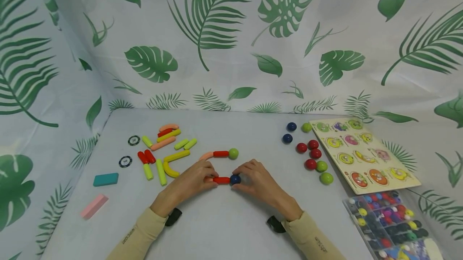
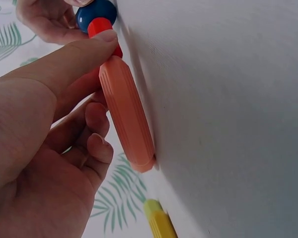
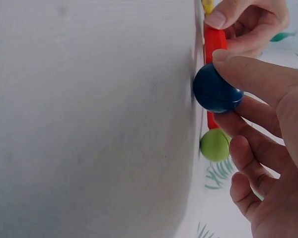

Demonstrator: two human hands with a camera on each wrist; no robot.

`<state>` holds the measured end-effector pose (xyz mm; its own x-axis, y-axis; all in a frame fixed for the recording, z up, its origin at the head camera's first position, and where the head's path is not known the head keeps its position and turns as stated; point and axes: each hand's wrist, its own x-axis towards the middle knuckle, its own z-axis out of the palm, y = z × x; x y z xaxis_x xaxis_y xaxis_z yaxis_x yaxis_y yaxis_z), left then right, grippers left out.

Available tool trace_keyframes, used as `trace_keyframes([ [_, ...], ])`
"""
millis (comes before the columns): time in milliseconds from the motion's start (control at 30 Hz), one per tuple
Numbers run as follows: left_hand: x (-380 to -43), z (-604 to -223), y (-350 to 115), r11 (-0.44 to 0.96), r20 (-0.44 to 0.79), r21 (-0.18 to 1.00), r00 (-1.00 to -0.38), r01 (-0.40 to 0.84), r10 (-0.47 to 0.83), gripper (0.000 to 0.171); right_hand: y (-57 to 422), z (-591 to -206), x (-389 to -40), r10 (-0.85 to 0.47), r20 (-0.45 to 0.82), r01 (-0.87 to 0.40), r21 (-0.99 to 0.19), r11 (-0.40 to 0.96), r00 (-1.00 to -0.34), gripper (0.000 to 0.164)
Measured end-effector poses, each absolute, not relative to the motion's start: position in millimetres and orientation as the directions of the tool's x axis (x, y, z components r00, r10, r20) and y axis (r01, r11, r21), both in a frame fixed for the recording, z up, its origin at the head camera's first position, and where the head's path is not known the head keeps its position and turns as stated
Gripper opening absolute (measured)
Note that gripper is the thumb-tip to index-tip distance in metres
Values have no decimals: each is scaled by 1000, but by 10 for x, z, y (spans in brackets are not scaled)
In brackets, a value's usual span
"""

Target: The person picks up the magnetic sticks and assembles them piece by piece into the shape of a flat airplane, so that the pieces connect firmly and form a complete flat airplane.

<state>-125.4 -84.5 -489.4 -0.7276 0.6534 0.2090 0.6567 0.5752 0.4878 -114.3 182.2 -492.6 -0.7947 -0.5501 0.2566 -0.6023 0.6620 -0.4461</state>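
Near the table's middle my left hand (image 1: 192, 179) pinches a red rod (image 1: 222, 180) between thumb and finger. A salmon-coloured piece (image 2: 125, 114) continues in line from the red rod's near end in the left wrist view. At the rod's other end sits a dark blue ball (image 3: 217, 89), which my right hand (image 1: 257, 181) pinches between thumb and fingers. Ball and rod touch; how they join is hidden. Just behind, a similar line lies untouched: a curved salmon piece (image 1: 206, 156), a red rod (image 1: 220, 154) and a green ball (image 1: 233, 153).
To the left lie several loose rods, among them a yellow rod (image 1: 177, 156), plus chips (image 1: 125, 161), a teal block (image 1: 106, 179) and a pink block (image 1: 94, 206). Rightward are loose balls (image 1: 316, 154), a fruit picture board (image 1: 361, 151) and a compartment box (image 1: 369, 228) of beads.
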Motion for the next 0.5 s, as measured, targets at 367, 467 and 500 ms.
trace_keyframes([
  [367, -1271, -4891, -885, 550, 212, 523, -725, 651, 656, 23, 1836, -4827, -1283, -498, 200, -522, -522, 675, -844, 34],
  [467, -1249, -4886, -894, 576, 193, 518, -743, 632, 641, 23, 1863, -4841, -1390, -451, 216, -494, -511, 703, -866, 32],
  [500, -1242, -4889, -898, 584, 190, 516, -748, 627, 636, 23, 1869, -4850, -1425, -437, 222, -486, -504, 714, -872, 32],
])
